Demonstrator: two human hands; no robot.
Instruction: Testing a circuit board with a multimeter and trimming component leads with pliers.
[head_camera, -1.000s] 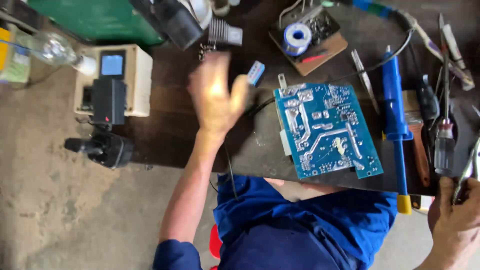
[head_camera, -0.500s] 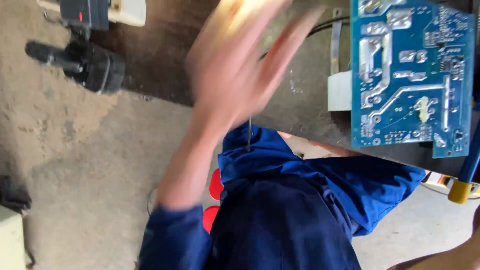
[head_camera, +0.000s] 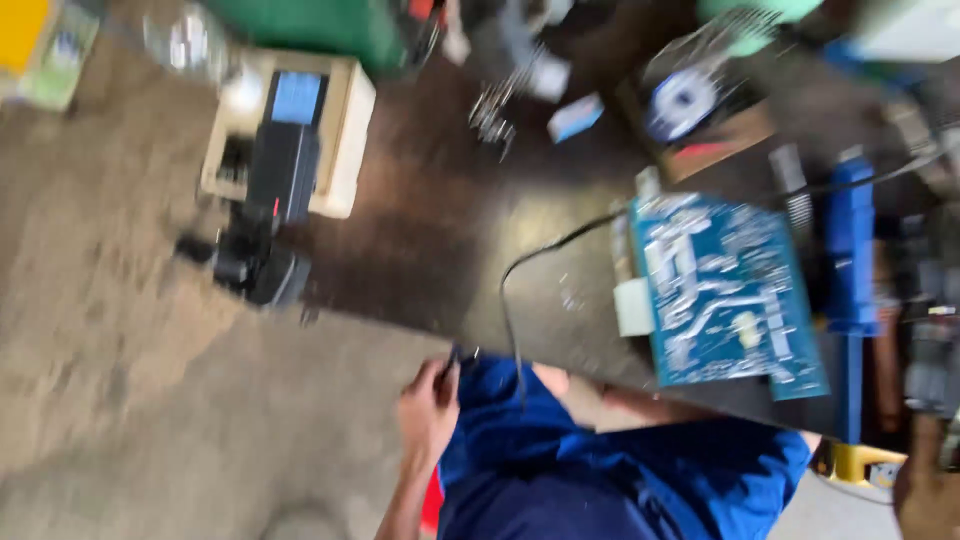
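Observation:
The view is blurred by motion. My left hand (head_camera: 428, 408) is low by the near edge of the dark table (head_camera: 420, 250), beside my blue clothing (head_camera: 600, 480). Its fingers are curled around a small dark thing (head_camera: 454, 360) that sticks up from them. A thin black cable (head_camera: 508, 300) runs from my lap up across the table to a blue circuit board (head_camera: 725, 290) lying flat on the right. Only a part of my right hand (head_camera: 925, 498) shows in the bottom right corner, and its fingers are not readable.
A beige box with a blue screen (head_camera: 290, 130) and a black device (head_camera: 262, 262) stand at the table's left end. A solder spool (head_camera: 685, 100) sits on a wooden block behind the board. A blue-handled tool (head_camera: 850, 250) lies right of it. Concrete floor (head_camera: 120, 380) lies on the left.
My left hand has come down from above the table, where it was raised and spread, to the table's near edge by my lap, with fingers now curled. The camera has swung about.

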